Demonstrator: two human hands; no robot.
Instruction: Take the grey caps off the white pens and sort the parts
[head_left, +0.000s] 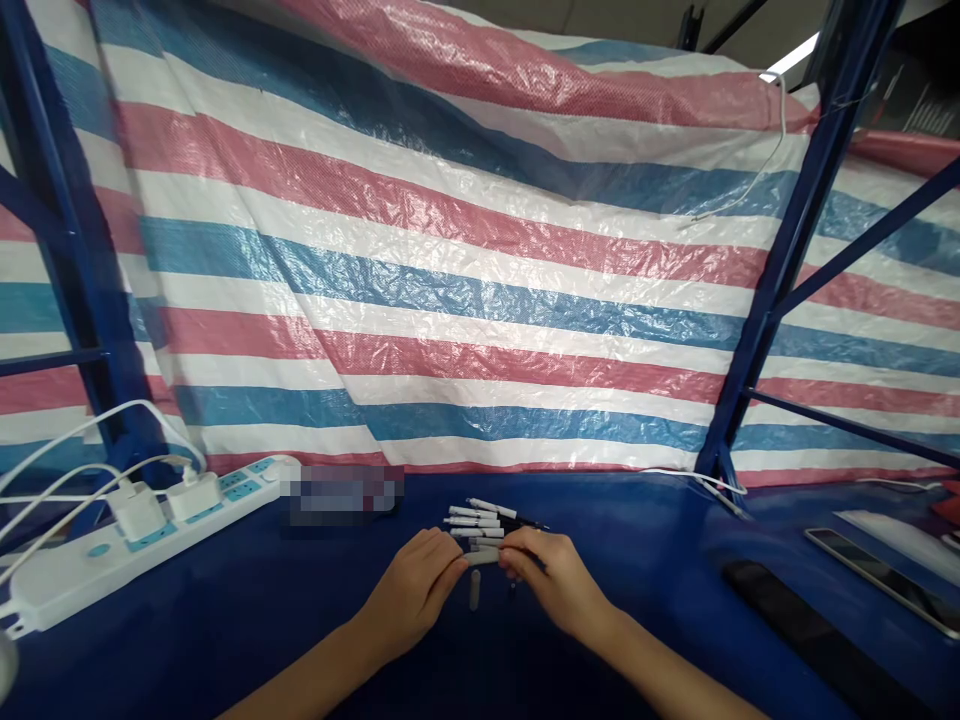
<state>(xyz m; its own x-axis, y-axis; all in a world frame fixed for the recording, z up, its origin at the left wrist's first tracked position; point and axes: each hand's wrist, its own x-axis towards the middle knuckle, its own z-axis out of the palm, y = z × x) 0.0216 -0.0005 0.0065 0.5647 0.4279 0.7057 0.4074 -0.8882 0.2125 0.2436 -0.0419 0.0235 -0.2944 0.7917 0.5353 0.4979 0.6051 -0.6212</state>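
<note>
My left hand (421,583) and my right hand (553,577) face each other over the blue tabletop, fingers pinched. Between them they hold a short pale pen barrel (482,556) lying nearly level, one end in each hand's fingertips. Just beyond the fingers lies a loose group of white pens (474,521), some with dark ends pointing right. A small greyish pen cap (474,590) is in front of the barrel, between my hands. Under my right fingers shows a small dark piece (512,588), too blurred to name.
At the left lies a white power strip (67,590) with plugs and cables. A blurred-out object (341,497) is beside it. At the right are a black slab-like item (806,620) and a phone (885,580). A striped plastic sheet (450,300) hangs behind, between blue metal posts (787,260).
</note>
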